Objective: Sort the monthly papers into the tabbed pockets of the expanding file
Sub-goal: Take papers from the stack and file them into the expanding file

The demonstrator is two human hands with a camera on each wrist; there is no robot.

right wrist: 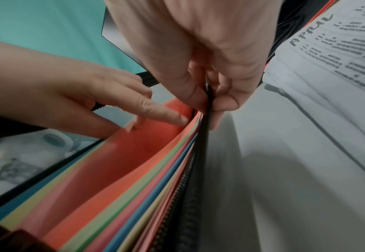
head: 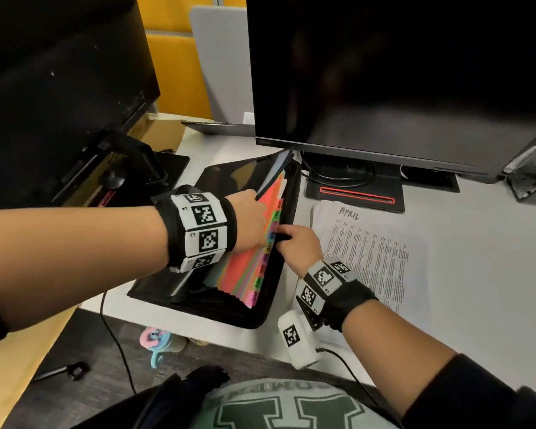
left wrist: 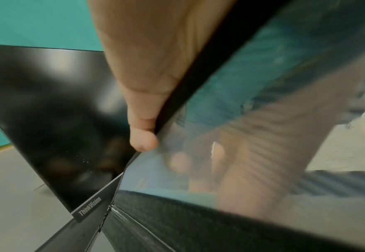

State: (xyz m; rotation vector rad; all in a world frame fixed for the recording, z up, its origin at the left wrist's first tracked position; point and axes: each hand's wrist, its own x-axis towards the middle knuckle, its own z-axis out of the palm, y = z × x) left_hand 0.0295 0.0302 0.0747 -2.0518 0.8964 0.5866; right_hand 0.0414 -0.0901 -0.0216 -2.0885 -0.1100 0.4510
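Note:
A black zip-up expanding file (head: 245,317) lies open on the white desk, its coloured dividers (head: 248,267) fanned with month tabs (head: 271,243) along the right edge. My left hand (head: 249,218) reaches into the file and pinches a translucent blue front sheet (left wrist: 231,105), thumb (left wrist: 144,139) on one side and fingers behind it. One left fingertip (right wrist: 177,117) touches the orange divider (right wrist: 134,153). My right hand (head: 294,243) pinches the file's black zipper edge (right wrist: 206,109). A stack of printed papers (head: 369,252), the top one headed APRIL, lies to the right of the file.
A large dark monitor (head: 384,72) stands just behind the file, its base (head: 356,193) next to the papers. A second monitor (head: 59,88) is at the left. A white marked device (head: 297,339) with a cable sits at the desk's front edge.

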